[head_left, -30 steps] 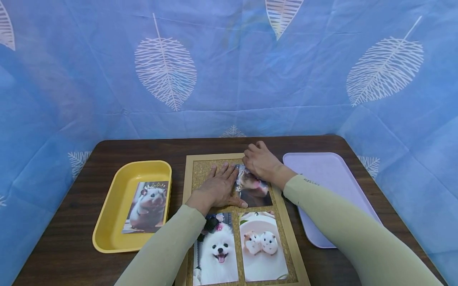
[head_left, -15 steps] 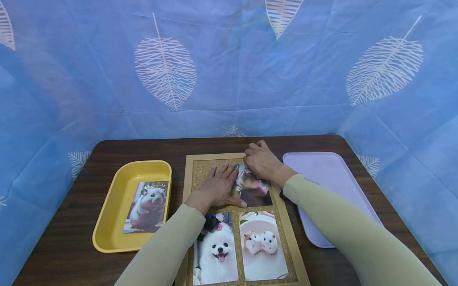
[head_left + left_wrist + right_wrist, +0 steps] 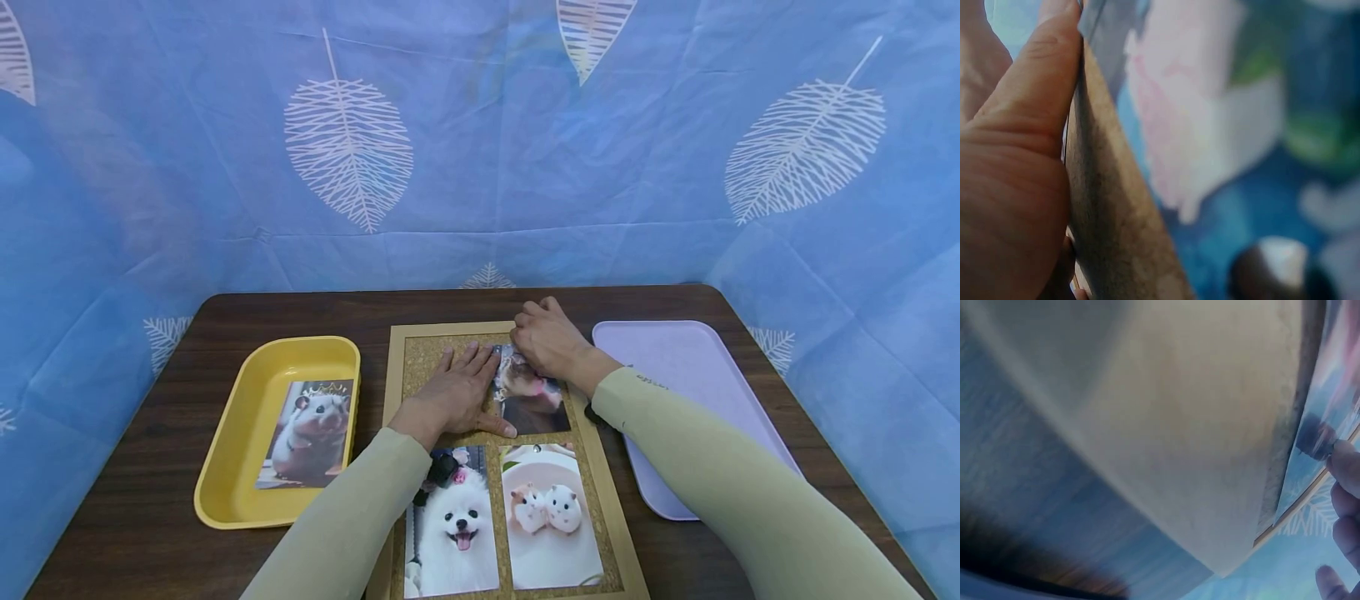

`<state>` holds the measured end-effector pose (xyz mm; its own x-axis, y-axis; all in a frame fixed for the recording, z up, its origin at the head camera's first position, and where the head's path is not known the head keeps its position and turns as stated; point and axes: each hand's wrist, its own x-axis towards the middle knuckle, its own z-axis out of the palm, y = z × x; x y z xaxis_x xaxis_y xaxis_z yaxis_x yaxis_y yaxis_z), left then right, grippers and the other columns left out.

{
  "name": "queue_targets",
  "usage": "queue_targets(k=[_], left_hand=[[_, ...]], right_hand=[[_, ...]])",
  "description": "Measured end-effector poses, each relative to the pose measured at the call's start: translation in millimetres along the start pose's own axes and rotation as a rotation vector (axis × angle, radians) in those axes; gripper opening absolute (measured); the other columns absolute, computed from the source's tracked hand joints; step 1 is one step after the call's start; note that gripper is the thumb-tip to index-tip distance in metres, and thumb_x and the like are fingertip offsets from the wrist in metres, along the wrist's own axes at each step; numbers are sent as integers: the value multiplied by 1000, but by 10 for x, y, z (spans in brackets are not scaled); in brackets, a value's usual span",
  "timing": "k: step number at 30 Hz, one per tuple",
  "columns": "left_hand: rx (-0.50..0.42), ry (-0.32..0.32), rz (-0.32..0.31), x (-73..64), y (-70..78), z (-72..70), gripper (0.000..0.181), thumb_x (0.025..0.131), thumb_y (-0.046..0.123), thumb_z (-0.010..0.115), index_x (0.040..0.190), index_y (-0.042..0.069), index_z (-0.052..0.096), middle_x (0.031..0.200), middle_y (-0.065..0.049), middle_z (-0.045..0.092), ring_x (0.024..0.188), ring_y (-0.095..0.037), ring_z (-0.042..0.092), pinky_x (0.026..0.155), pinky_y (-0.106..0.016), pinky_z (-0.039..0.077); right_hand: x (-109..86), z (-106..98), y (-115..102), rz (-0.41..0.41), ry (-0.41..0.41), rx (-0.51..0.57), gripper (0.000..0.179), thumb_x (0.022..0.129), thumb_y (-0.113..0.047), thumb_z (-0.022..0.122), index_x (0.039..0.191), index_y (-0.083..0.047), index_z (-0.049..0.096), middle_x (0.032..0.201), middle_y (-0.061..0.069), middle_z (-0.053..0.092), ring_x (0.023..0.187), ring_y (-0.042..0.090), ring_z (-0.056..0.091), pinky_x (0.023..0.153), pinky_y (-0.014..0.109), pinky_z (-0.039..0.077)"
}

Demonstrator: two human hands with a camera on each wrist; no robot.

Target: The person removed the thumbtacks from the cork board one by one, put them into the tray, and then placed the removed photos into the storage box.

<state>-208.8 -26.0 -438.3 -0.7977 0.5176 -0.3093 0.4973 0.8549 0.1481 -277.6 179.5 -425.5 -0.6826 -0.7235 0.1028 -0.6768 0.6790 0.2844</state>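
L hand [image 3: 459, 387] flat, R hand [image 3: 549, 340] pinching at top of upper photo [image 3: 534, 408]!

Nearest us, this side of the L hand: dog photo [image 3: 460, 542], white pup w/ its mouth open, lying on the framed cork bd [image 3: 426, 360]. Just R of that, nearer than both hands, hamster photo [image 3: 551, 554], two little ones side by side, silvery pin [image 3: 537, 449] at its top edge.

Out to the L, well apart from the L hand's fingers: yellow tray [image 3: 243, 500], crowned-hamster photo [image 3: 309, 437] lying inside. On the far flank, R of the R hand: lilac tray [image 3: 663, 358], R sleeve [image 3: 712, 442] passing over it.

Mid-bd, here's the action. L hand: palm down, fingers straight + spread, tips at the upper photo's L edge, thumb out by its lower L corner; gripping nothing. Upper photo's right there, partly hidden btwn the hands, on the cork.

A bit farther, R hand: fingers curled in over the photo's top, tips closed, per R-wrist view, on what looks like a small dark pin [image 3: 1316, 436] nr the bd's corner.

Beyond both hands: dark wood-grain surface [image 3: 337, 310], then blue cloth [image 3: 480, 175] w/ white leaf prints [image 3: 348, 142].
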Motion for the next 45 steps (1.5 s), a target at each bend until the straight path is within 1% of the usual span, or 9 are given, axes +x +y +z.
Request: queue_targets(k=[5, 13, 16, 20, 23, 28, 38, 42, 45], left_hand=[[-1, 10, 6, -6, 5, -3, 123, 84, 89, 51, 171, 17, 4, 179, -4, -1, 165, -26, -3, 133, -55, 2], [2, 6, -1, -12, 13, -8, 123, 84, 89, 51, 171, 17, 3, 179, -4, -2, 165, -26, -3, 133, -55, 2], [-3, 0, -1, -16, 11, -13, 123, 84, 89, 51, 171, 17, 3, 179, -4, -2, 165, -26, -4, 133, -55, 2], [-12, -5, 0, -22, -2, -9, 122, 85, 89, 50, 171, 17, 2, 179, -4, -4, 165, -26, -5, 133, -56, 1], [-15, -6, 0, -20, -6, -1, 122, 85, 89, 50, 171, 18, 1, 179, -3, -5, 165, -25, -6, 133, -56, 1], [-19, 1, -3, -10, 12, 0, 123, 84, 89, 52, 171, 18, 3, 179, -3, -3, 165, -25, -5, 133, -56, 1], [-23, 12, -8, -6, 11, 3, 124, 83, 89, 54, 171, 17, 4, 179, -3, -2, 165, -25, -4, 133, -55, 2], [-22, 17, -6, -4, 2, 11, 123, 84, 89, 54, 171, 17, 5, 179, -3, -1, 165, -25, -3, 133, -55, 2], [-20, 20, -5, 1, -3, 17, 123, 84, 89, 54, 171, 17, 6, 179, -3, 0, 165, -25, -3, 133, -55, 2]], right_hand=[[1, 13, 4, -1, 9, 9, 14, 100, -11, 67, 91, -10, 76, 93, 5, 68, 96, 28, 54, 85, 48, 43], [12, -11, -1, -20, -2, -1, 14, 102, -12, 66, 92, -9, 76, 94, 7, 68, 97, 29, 54, 87, 48, 44], [50, -46, -23, -35, -39, -29, 15, 102, -12, 66, 92, -11, 77, 95, 5, 69, 98, 28, 54, 88, 48, 43], [96, -96, -48, -71, -95, -90, 13, 103, -13, 66, 98, -13, 79, 101, 4, 71, 99, 26, 54, 91, 47, 42], [88, -99, -51, -84, -116, -128, 15, 105, -15, 63, 104, -10, 77, 104, 6, 70, 102, 27, 54, 95, 49, 43], [61, -69, -31, -76, -143, -161, 19, 109, -19, 57, 108, -8, 72, 109, 8, 67, 109, 29, 53, 104, 56, 43], [70, -65, -6, -79, -112, -135, 20, 109, -17, 55, 102, -7, 72, 109, 9, 70, 111, 31, 55, 109, 62, 40], [71, -52, -18, -71, -107, -140, 19, 108, -18, 57, 102, -7, 72, 106, 9, 69, 106, 30, 53, 103, 57, 42], [77, -38, -26, -68, -93, -151, 18, 106, -22, 60, 101, -9, 71, 102, 8, 67, 99, 28, 50, 91, 48, 41]])
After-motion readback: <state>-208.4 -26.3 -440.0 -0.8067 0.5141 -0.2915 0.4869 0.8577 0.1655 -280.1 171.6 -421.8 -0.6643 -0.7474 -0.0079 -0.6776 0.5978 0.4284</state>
